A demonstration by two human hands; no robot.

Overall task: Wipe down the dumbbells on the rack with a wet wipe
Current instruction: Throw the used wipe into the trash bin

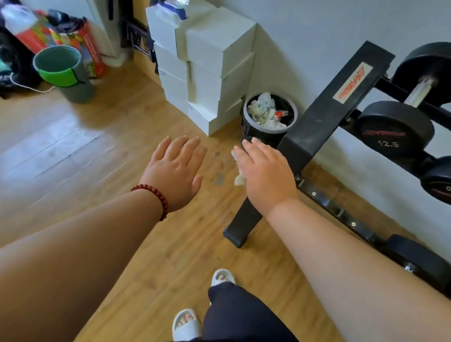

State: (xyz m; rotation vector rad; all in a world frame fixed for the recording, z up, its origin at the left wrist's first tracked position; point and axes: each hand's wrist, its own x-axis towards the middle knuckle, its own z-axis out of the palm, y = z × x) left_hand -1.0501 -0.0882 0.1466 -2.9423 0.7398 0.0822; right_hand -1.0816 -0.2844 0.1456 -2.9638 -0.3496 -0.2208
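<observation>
The right hand is holding a crumpled wet wipe under its palm, centre frame, below the trash bin. The left hand is hovering released, fingers spread. Dumbbells are sitting on the rack, upper right.

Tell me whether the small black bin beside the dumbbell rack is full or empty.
Full: crumpled white waste fills the black bin up to its rim. The right hand, near it, holds a wet wipe.
</observation>
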